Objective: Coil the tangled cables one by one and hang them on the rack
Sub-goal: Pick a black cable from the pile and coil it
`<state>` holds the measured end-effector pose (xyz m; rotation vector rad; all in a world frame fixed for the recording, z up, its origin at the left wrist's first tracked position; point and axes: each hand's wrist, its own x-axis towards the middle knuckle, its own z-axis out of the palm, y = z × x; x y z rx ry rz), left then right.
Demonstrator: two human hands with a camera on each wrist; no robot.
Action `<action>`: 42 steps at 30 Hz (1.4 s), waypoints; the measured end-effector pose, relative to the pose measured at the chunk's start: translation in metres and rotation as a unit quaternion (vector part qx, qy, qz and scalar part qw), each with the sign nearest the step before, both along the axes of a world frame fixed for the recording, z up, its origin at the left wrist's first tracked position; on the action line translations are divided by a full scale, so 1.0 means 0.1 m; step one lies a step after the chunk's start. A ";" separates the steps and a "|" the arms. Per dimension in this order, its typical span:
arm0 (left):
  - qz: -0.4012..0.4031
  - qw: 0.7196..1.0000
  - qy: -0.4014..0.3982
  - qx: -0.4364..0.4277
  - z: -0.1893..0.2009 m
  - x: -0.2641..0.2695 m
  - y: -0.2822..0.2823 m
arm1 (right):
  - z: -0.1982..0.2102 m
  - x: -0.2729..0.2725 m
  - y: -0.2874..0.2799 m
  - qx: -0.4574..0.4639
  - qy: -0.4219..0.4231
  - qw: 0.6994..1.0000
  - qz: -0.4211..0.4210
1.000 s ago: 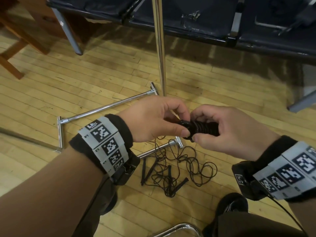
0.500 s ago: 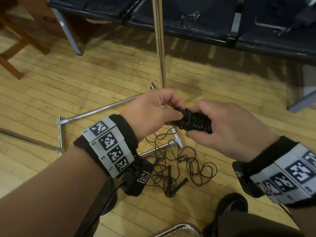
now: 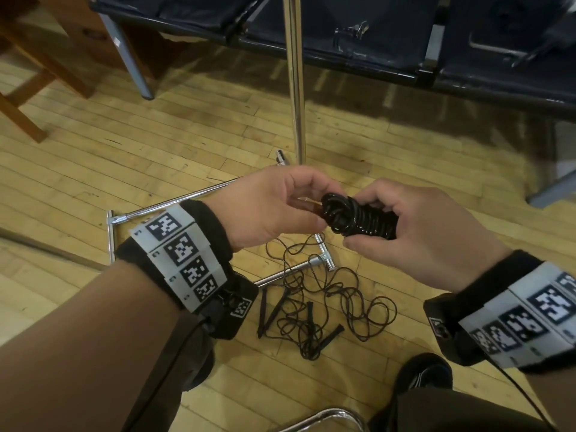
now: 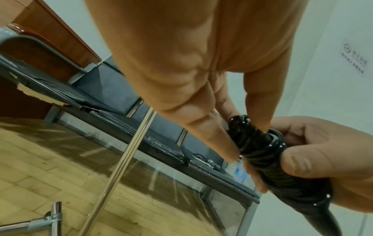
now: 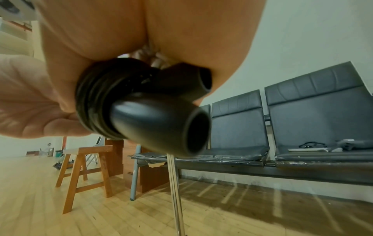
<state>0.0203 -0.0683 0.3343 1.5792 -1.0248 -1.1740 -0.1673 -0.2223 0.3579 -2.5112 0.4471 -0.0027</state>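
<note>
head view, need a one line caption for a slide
Both hands, left hand and right hand, grip a coiled black cable above a tangled cable beside the rack base.

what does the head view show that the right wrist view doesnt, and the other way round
Only the head view shows the tangled cables on the floor, the left hand pinching the bundle's end, the rack's base bars and both wrist bands.

Only the right wrist view shows the two hollow black handle ends sticking out of the bundle, a wooden stool and items on a seat.

Both show the right hand gripping the coiled cable, the rack's upright pole and the dark bench seats.
</note>
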 end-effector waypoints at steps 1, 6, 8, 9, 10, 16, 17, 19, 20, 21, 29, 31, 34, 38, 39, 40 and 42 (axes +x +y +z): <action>-0.001 1.000 0.006 -0.003 -0.01 0.01 0.01 | 0.00 -0.01 -0.01 0.013 -0.007 1.000 0.002; 0.003 1.000 0.002 -0.022 -0.01 0.02 0.01 | -0.02 -0.04 -0.06 0.078 -0.028 0.997 0.012; 0.003 1.000 0.006 -0.029 -0.02 0.03 0.01 | -0.01 -0.04 -0.08 0.097 -0.030 0.995 0.020; 0.004 0.999 0.014 -0.036 -0.02 0.03 0.01 | -0.01 -0.05 -0.08 0.102 -0.031 0.994 0.025; 0.006 0.999 0.027 -0.043 -0.02 0.03 0.01 | 0.00 -0.05 -0.08 0.104 -0.033 0.994 0.028; 0.028 0.996 0.055 -0.069 0.00 -0.04 0.00 | 0.02 -0.06 -0.07 0.106 -0.032 0.994 0.022; 0.029 0.996 0.053 -0.071 0.01 -0.05 0.00 | 0.02 -0.06 -0.07 0.103 -0.030 0.994 0.019; 0.032 0.996 0.048 -0.073 0.01 -0.07 -0.01 | 0.02 -0.06 -0.05 0.096 -0.028 0.995 0.016; 0.035 0.996 0.047 -0.073 0.02 -0.07 -0.01 | 0.02 -0.05 -0.04 0.093 -0.028 0.995 0.015; 0.039 0.996 0.044 -0.074 0.02 -0.07 -0.02 | 0.03 -0.05 -0.03 0.090 -0.027 0.995 0.015; 0.089 0.994 -0.046 -0.051 0.02 -0.14 -0.04 | 0.02 -0.01 0.00 0.060 -0.003 0.998 0.014; 0.098 0.991 -0.074 -0.048 0.02 -0.17 -0.05 | 0.02 -0.01 0.01 0.052 0.000 0.999 0.016; 0.112 0.988 -0.104 -0.037 0.01 -0.22 -0.07 | 0.01 0.01 0.04 0.015 0.003 1.000 0.027; 0.097 0.990 -0.098 -0.018 0.03 -0.19 -0.07 | 0.05 0.02 0.09 -0.016 0.012 0.998 0.051; 0.083 0.993 -0.078 -0.013 0.03 -0.16 -0.06 | 0.07 0.01 0.08 -0.010 0.009 0.999 0.053; 0.064 0.996 -0.059 -0.007 0.03 -0.13 -0.05 | 0.09 0.00 0.08 0.001 0.007 0.999 0.053; 0.019 0.999 -0.040 0.004 0.03 -0.08 0.00 | 0.10 -0.02 0.06 0.036 0.012 0.998 0.057</action>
